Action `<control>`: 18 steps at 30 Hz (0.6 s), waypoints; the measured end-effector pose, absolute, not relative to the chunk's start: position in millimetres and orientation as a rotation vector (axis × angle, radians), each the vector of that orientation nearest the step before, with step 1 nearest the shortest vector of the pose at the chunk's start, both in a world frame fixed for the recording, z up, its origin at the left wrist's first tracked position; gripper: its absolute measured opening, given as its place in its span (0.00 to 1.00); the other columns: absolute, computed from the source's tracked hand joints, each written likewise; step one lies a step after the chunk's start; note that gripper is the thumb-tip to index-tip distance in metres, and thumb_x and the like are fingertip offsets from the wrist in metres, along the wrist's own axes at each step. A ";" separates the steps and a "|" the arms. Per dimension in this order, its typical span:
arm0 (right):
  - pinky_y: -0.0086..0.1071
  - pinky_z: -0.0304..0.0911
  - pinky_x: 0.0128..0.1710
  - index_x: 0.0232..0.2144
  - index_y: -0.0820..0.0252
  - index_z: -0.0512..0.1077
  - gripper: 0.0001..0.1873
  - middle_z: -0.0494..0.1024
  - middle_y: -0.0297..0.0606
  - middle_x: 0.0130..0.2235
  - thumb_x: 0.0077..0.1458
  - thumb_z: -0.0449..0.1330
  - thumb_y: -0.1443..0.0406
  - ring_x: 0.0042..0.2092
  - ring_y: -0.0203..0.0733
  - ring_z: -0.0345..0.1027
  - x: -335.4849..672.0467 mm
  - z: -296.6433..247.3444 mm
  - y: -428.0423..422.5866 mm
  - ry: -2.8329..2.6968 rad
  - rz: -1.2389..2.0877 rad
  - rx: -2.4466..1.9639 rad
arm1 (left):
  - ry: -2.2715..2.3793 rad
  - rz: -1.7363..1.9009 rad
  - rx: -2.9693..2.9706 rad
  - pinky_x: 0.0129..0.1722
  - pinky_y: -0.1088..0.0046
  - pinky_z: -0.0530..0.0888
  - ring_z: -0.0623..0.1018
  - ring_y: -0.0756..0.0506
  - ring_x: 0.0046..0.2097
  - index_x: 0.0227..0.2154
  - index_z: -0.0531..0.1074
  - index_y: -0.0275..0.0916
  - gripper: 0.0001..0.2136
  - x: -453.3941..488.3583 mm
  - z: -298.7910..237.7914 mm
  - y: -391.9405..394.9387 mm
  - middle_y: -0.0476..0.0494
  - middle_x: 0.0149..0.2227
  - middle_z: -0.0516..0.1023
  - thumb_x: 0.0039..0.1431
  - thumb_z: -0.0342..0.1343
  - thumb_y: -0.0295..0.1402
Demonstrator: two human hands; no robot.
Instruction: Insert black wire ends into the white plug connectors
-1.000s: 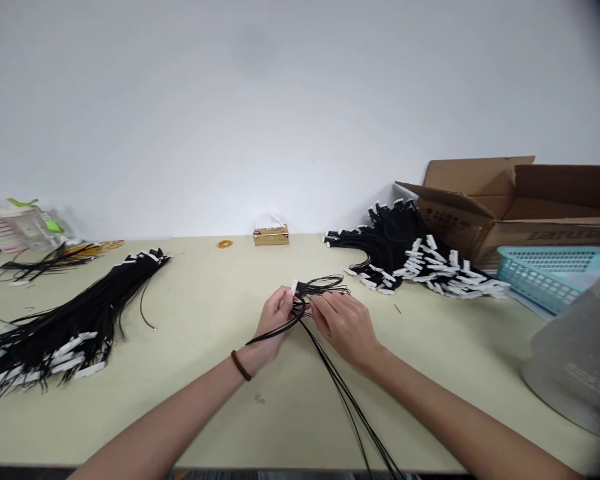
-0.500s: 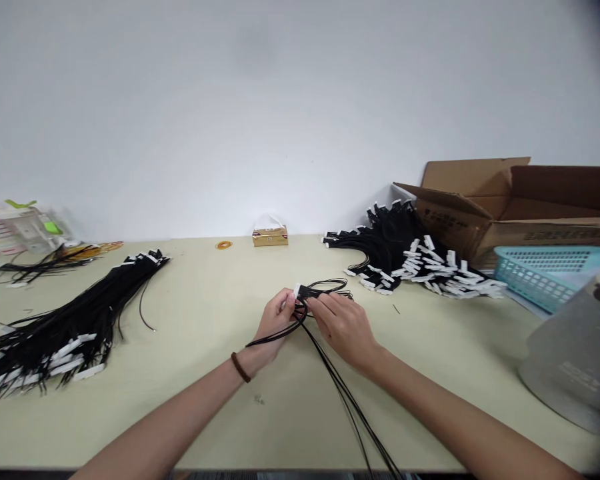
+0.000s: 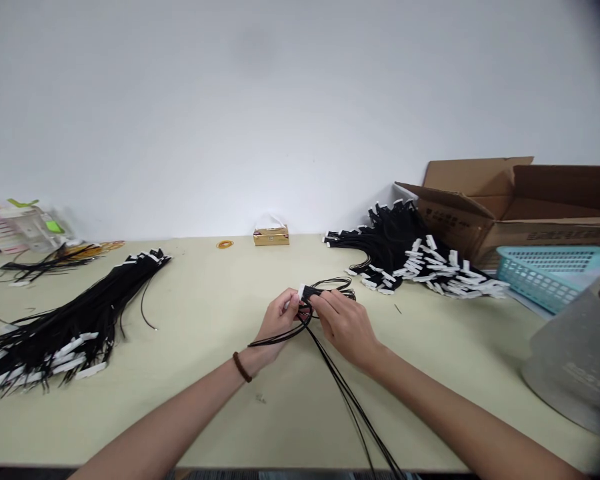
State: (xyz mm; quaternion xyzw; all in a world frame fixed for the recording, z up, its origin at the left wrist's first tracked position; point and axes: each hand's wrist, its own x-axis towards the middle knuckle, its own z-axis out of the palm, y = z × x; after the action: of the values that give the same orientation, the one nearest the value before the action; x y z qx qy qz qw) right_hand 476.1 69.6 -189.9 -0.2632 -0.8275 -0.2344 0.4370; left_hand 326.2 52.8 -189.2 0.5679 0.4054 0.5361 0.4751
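My left hand [image 3: 276, 325] and my right hand [image 3: 344, 325] meet over the middle of the cream table [image 3: 200, 393]. Both pinch a small bundle of thin black wires [image 3: 330, 373] just behind its white connector ends [image 3: 303, 292]. The wires loop past my fingers toward the back and trail down to the table's front edge between my forearms. A dark band sits on my left wrist.
A long pile of black wires with white ends [image 3: 65, 327] lies at the left. A bigger heap [image 3: 410, 260] sits at the right, in front of an open cardboard box [image 3: 510, 207]. A turquoise basket [image 3: 550, 270], a grey cone-shaped object [image 3: 575, 360] and a small gold box [image 3: 271, 235] stand around.
Both hands with the wire bundle have shifted slightly to the right and a bit away from me. The grip stays the same.
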 end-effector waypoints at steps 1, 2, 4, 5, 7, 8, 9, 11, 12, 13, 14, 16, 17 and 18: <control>0.29 0.49 0.29 0.34 0.63 0.66 0.10 0.65 0.35 0.26 0.57 0.46 0.74 0.30 0.37 0.54 475.9 -189.7 69.3 -2.055 -0.582 -0.655 | 0.995 1.309 1.400 0.32 0.76 0.65 0.64 0.52 0.30 0.25 0.63 0.37 0.16 326.3 -188.8 52.6 0.50 0.27 0.62 0.53 0.48 0.47; 0.29 0.48 0.29 0.33 0.62 0.66 0.10 0.65 0.35 0.26 0.57 0.46 0.74 0.30 0.37 0.54 475.7 -189.4 69.0 -2.053 -0.580 -0.657 | 0.999 1.307 1.409 0.32 0.76 0.65 0.63 0.52 0.29 0.25 0.63 0.37 0.16 326.3 -188.4 52.5 0.50 0.26 0.62 0.53 0.48 0.47; 0.29 0.48 0.29 0.31 0.62 0.65 0.08 0.64 0.34 0.25 0.57 0.47 0.74 0.29 0.37 0.53 475.5 -189.1 68.8 -2.052 -0.576 -0.660 | 1.003 1.299 1.414 0.32 0.76 0.65 0.63 0.52 0.29 0.25 0.63 0.37 0.16 326.3 -188.2 52.3 0.50 0.26 0.61 0.52 0.48 0.47; 0.29 0.47 0.28 0.30 0.62 0.65 0.08 0.63 0.34 0.24 0.57 0.48 0.73 0.29 0.37 0.53 475.5 -189.0 69.0 -2.050 -0.578 -0.664 | 1.003 1.296 1.417 0.32 0.76 0.65 0.63 0.52 0.29 0.24 0.63 0.37 0.17 326.3 -188.3 52.2 0.50 0.26 0.61 0.52 0.48 0.47; 0.30 0.47 0.28 0.28 0.61 0.65 0.07 0.63 0.34 0.24 0.57 0.50 0.72 0.29 0.37 0.52 476.0 -188.7 69.7 -2.036 -0.598 -0.676 | 0.996 1.288 1.423 0.32 0.76 0.64 0.63 0.52 0.30 0.25 0.62 0.37 0.17 326.3 -189.0 52.2 0.51 0.26 0.60 0.53 0.47 0.48; 0.30 0.47 0.28 0.28 0.61 0.65 0.07 0.63 0.34 0.24 0.57 0.51 0.71 0.29 0.37 0.52 476.3 -188.4 70.2 -2.028 -0.615 -0.679 | 0.992 1.284 1.428 0.32 0.76 0.64 0.62 0.52 0.30 0.25 0.61 0.37 0.17 326.3 -189.4 52.3 0.51 0.26 0.59 0.53 0.47 0.48; 0.30 0.47 0.28 0.27 0.61 0.65 0.06 0.64 0.34 0.25 0.56 0.51 0.71 0.30 0.37 0.52 476.7 -188.0 70.7 -2.022 -0.634 -0.682 | 0.989 1.279 1.433 0.32 0.76 0.64 0.62 0.52 0.30 0.25 0.61 0.37 0.17 326.3 -189.8 52.3 0.51 0.26 0.59 0.53 0.47 0.48; 0.30 0.49 0.30 0.27 0.61 0.65 0.06 0.65 0.35 0.26 0.55 0.53 0.71 0.31 0.38 0.53 477.3 -186.6 71.6 -2.016 -0.664 -0.693 | 0.986 1.266 1.438 0.32 0.76 0.64 0.62 0.53 0.30 0.25 0.61 0.36 0.17 326.2 -190.5 52.4 0.51 0.26 0.59 0.54 0.46 0.48; 0.31 0.50 0.32 0.27 0.61 0.65 0.05 0.66 0.36 0.27 0.55 0.53 0.71 0.32 0.38 0.53 477.6 -185.8 71.8 -2.012 -0.672 -0.694 | 0.985 1.261 1.438 0.32 0.76 0.64 0.62 0.53 0.30 0.25 0.61 0.36 0.17 326.1 -190.7 52.5 0.51 0.27 0.59 0.54 0.46 0.47; 0.31 0.51 0.33 0.27 0.61 0.66 0.05 0.66 0.37 0.28 0.55 0.52 0.71 0.32 0.39 0.54 477.8 -184.9 71.8 -2.009 -0.673 -0.688 | 0.985 1.257 1.438 0.32 0.76 0.64 0.62 0.53 0.30 0.25 0.61 0.36 0.17 326.0 -190.8 52.5 0.51 0.27 0.59 0.54 0.46 0.47; 0.32 0.52 0.34 0.28 0.61 0.66 0.05 0.67 0.38 0.30 0.55 0.52 0.71 0.33 0.39 0.54 478.0 -184.0 71.7 -2.007 -0.663 -0.676 | 0.984 1.254 1.440 0.32 0.76 0.63 0.62 0.53 0.30 0.26 0.61 0.36 0.17 325.9 -190.9 52.6 0.51 0.27 0.59 0.54 0.46 0.47; 0.34 0.53 0.37 0.29 0.61 0.66 0.06 0.68 0.41 0.35 0.55 0.51 0.72 0.38 0.41 0.57 478.5 -182.8 71.5 -2.019 -0.611 -0.645 | 0.977 1.251 1.448 0.32 0.76 0.63 0.62 0.53 0.30 0.26 0.60 0.36 0.17 325.5 -191.1 52.7 0.51 0.27 0.59 0.55 0.46 0.47; 0.35 0.54 0.39 0.30 0.61 0.65 0.06 0.68 0.42 0.38 0.55 0.50 0.73 0.41 0.43 0.57 478.8 -182.6 71.6 -2.032 -0.575 -0.634 | 0.973 1.249 1.452 0.31 0.76 0.63 0.62 0.53 0.30 0.26 0.60 0.36 0.17 325.2 -191.2 52.7 0.51 0.27 0.59 0.55 0.45 0.47; 0.37 0.54 0.41 0.30 0.61 0.65 0.06 0.67 0.44 0.41 0.55 0.49 0.73 0.44 0.44 0.58 479.1 -182.7 71.9 -2.049 -0.535 -0.629 | 0.971 1.244 1.457 0.31 0.76 0.62 0.62 0.53 0.30 0.25 0.60 0.36 0.17 325.0 -191.2 52.8 0.51 0.26 0.59 0.55 0.45 0.47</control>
State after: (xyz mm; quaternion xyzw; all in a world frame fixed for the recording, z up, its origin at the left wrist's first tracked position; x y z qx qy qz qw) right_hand 479.1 71.9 -182.7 -0.2545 -0.8285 -0.2163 0.4495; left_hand 325.0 52.8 -191.2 0.5962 0.3976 0.5091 0.4767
